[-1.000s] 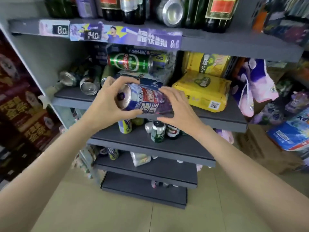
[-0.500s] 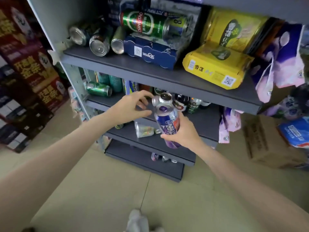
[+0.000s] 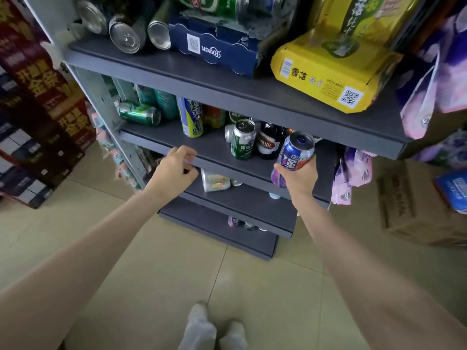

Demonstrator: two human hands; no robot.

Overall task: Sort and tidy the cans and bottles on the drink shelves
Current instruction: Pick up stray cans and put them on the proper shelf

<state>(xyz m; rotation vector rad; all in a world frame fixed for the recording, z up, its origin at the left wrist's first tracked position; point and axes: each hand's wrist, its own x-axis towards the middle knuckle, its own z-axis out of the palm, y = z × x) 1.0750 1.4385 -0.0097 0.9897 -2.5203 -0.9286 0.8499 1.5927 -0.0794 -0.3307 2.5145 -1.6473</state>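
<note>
While the right hand (image 3: pixel 299 176) is gripping a blue can (image 3: pixel 294 156) around its lower half, with fingers and thumb wrapped round it, the can is tilting slightly to the right, open top up, just in front of the right part of the middle shelf (image 3: pixel 217 150). The left hand (image 3: pixel 175 170) is holding nothing; its fingers are curling loosely at the front lip of that same shelf, and whether they are touching the edge is hard to tell.

On the middle shelf a green can (image 3: pixel 242 140) is standing upright just beside a dark bottle (image 3: pixel 269 141), both close to the left of the held can. Farther left a tall yellow-and-blue can (image 3: pixel 190 117) is standing upright, and another green can (image 3: pixel 140 113) is lying on its side near the shelf's left end.

On the upper shelf (image 3: pixel 252 89) three cans (image 3: pixel 126 34) are lying with their silver ends facing out, next to a blue carton (image 3: pixel 214 49) and a yellow box (image 3: pixel 326 72). Purple bags (image 3: pixel 429 79) are hanging at the right end of the shelves. A cardboard box (image 3: pixel 417 205) is sitting on the tiled floor (image 3: pixel 151 274) to the right.
</note>
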